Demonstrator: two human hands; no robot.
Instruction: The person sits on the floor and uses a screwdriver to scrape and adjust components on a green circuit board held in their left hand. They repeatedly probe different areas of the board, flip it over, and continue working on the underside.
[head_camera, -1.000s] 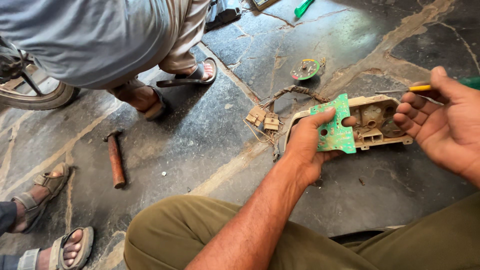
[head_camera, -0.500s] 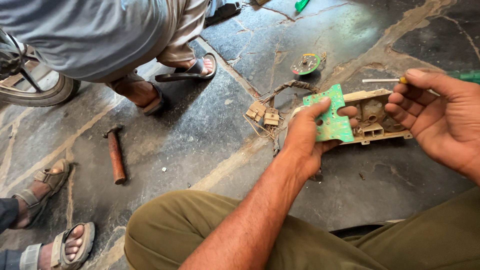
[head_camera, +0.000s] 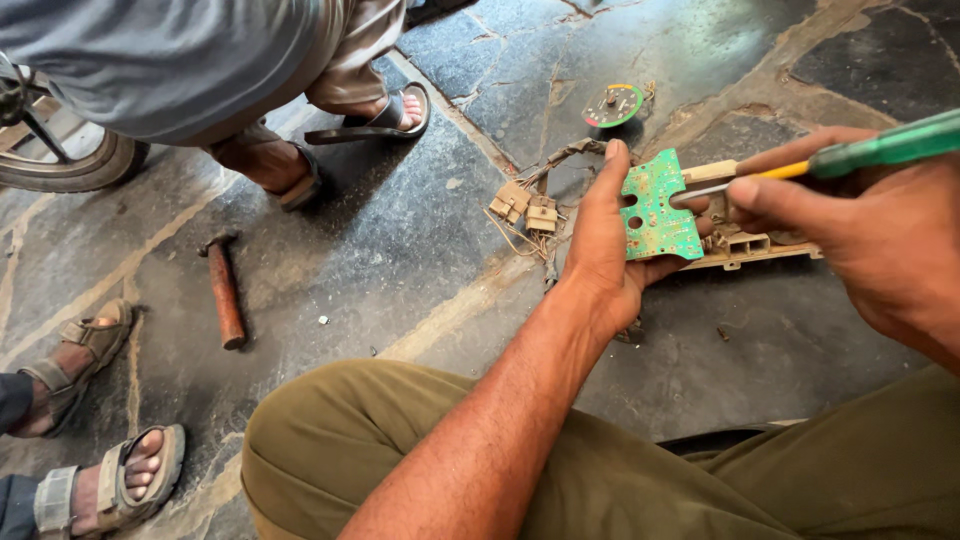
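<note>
1. Progress, judged from how things lie: the green printed circuit board (head_camera: 658, 208) already stands lifted off the beige plastic instrument housing (head_camera: 745, 250), tilted up on its left edge, so the opening-up looks well along. The board remains attached or resting at the housing, and the prying or unscrewing at its right edge looks unfinished.
2. Separate from the housing, a small round dial face with green and red rim (head_camera: 612, 105) lies on the dark stone floor (head_camera: 420, 230), well apart from the hands, which suggests 1 part is already out.
3. The left hand (head_camera: 610, 245) has its fingers wrapped round the board's left edge and the housing under it, thumb below, holding both just above the floor.
4. The right hand (head_camera: 860, 225) is clenched on a screwdriver with a green handle and yellow collar (head_camera: 870, 152); its metal tip touches the board's right edge.
5. The board is flat, speckled with solder points, with 2 round holes near its left side. The housing looks worn and dusty.
6. A bundle of thin wires with beige plug connectors (head_camera: 525, 208) trails from the housing's left side onto the floor.
7. A rusty hammer with a reddish handle (head_camera: 225, 290) lies farther left, untouched, near other persons' sandalled feet (head_camera: 100, 480).
</note>
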